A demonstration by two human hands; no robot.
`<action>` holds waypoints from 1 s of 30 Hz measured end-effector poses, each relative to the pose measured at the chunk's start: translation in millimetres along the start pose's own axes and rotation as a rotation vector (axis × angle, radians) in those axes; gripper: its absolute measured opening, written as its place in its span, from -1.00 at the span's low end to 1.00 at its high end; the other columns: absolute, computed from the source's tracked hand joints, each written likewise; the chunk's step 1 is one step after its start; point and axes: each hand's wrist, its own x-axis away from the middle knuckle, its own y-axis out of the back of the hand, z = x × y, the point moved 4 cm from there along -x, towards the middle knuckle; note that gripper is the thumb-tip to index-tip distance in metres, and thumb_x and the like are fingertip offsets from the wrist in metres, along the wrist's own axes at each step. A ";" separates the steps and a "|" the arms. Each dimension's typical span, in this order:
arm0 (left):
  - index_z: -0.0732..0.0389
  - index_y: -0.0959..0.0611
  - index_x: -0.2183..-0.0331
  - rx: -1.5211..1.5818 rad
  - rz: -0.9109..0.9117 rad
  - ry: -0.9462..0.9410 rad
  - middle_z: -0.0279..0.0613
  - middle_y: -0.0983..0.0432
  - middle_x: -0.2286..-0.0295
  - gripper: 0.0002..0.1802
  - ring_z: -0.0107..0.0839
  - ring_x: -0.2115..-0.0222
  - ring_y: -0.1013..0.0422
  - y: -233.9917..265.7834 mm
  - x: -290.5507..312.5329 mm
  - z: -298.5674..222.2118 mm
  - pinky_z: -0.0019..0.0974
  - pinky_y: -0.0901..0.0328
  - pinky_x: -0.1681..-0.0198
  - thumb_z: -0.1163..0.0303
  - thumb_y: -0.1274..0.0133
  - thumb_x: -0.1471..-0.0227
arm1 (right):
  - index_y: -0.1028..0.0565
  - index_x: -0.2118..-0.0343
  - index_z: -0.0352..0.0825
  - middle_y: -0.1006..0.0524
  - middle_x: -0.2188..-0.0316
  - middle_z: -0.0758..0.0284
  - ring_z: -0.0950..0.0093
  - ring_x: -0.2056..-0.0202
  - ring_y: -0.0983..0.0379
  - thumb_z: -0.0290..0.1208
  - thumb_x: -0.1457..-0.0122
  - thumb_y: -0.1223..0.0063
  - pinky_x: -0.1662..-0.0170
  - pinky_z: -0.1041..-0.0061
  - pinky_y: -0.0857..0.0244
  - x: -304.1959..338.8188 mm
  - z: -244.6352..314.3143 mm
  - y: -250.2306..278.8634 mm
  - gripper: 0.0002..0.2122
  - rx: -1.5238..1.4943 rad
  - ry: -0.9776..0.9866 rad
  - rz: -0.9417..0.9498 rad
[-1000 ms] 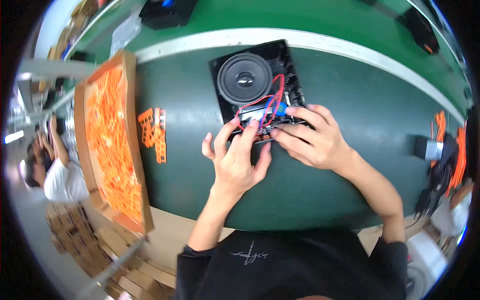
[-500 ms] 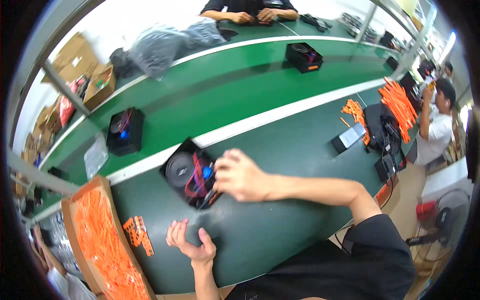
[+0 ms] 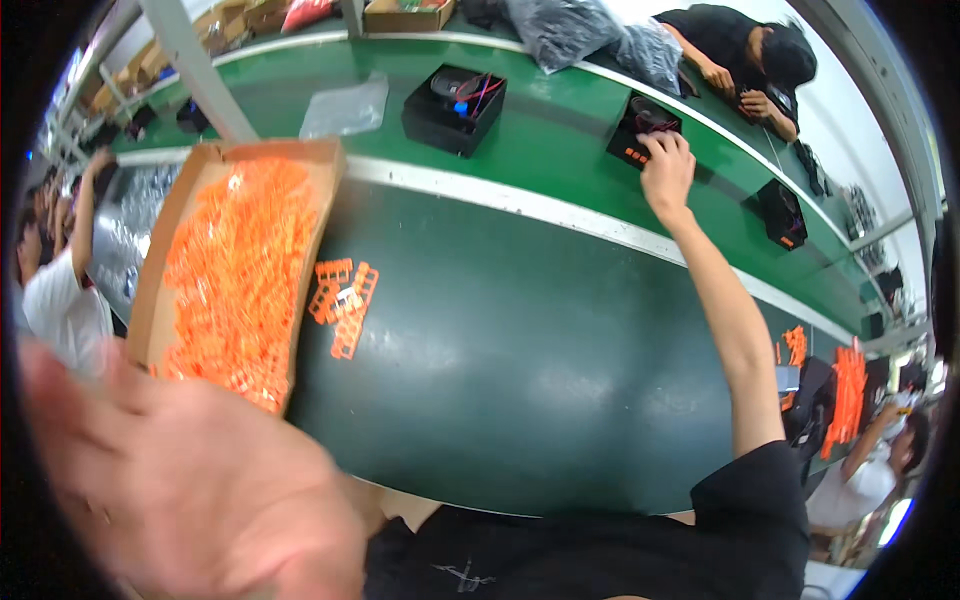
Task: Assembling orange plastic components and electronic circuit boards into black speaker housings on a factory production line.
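My right hand (image 3: 668,165) is stretched far out over the green bench, its fingers curled on the near edge of a black speaker box (image 3: 638,122) with red wires and small orange parts, which sits on the far green belt. My left hand (image 3: 200,490) is raised close to the camera at the lower left, large and blurred. Its palm is open with the fingers spread and nothing in it. A few loose orange plastic clips (image 3: 340,300) lie on the dark green mat (image 3: 520,340) in front of me.
A cardboard tray (image 3: 150,290) heaped with orange clips lies at my left. Another black speaker box (image 3: 455,105) and a clear plastic bag (image 3: 345,105) sit on the far belt. A person (image 3: 750,50) works opposite; other people stand at the left (image 3: 50,290) and lower right (image 3: 860,480).
The black speaker box left the mat in front of me; my right arm carried it out to the far belt. My left hand came off it and rose toward the camera.
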 end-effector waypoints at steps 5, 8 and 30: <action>0.30 -0.41 -0.02 0.019 0.180 0.009 0.03 -0.29 -0.01 -0.43 -0.17 0.00 -0.26 -7.3 -5.3 5.8 -0.15 -0.08 -0.16 0.16 0.01 -0.04 | -0.51 0.06 -0.13 -0.39 -0.04 0.22 0.17 -0.15 -0.24 -0.40 0.06 -0.15 -0.09 0.17 -0.19 -22.8 184.8 3.6 -0.60 -0.381 0.332 -0.040; 0.32 -0.43 0.00 0.098 0.286 -0.018 0.01 -0.32 0.04 -0.47 -0.19 0.04 -0.28 4.6 -7.6 12.5 -0.16 -0.12 -0.11 0.23 -0.02 -0.02 | -0.49 0.08 -0.19 -0.35 -0.08 0.13 0.16 -0.19 -0.17 -0.30 0.01 -0.20 -0.13 0.15 -0.13 -32.9 252.3 -13.7 -0.62 -0.386 0.316 0.046; 0.27 -0.56 0.14 -0.909 1.091 0.366 -0.06 -0.37 0.08 -0.60 -0.07 0.00 -0.24 34.3 173.0 118.9 -0.04 -0.10 -0.08 0.32 -0.20 0.04 | -0.52 0.46 -0.29 -0.47 0.20 0.29 0.33 0.16 -0.41 -0.57 0.14 -0.20 0.25 0.38 -0.24 125.7 116.4 170.7 -0.87 -0.676 0.066 0.201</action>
